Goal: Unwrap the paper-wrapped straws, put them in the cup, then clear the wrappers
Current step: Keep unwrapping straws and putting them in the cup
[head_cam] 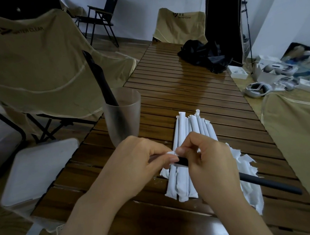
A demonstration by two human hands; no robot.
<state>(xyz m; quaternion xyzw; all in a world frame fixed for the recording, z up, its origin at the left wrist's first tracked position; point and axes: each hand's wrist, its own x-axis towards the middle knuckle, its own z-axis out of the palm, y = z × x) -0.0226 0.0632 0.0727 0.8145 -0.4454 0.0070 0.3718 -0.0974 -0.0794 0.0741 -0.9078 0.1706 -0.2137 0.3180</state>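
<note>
with your right hand (210,161) curled around the black straw (268,183) over the pile of wrapped straws (187,179), keep your left hand (135,157) pinching the torn wrapper end (171,153), pull along the axis, then drop it into the frosted cup (123,118).

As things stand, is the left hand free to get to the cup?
Probably not right away. The cup stands just beyond the left hand with bare table between them, but that hand is pinching a scrap of wrapper off the black straw held by the right hand.

black straw (268,183), white wrappers (251,189), brown slatted table (186,95)
</note>
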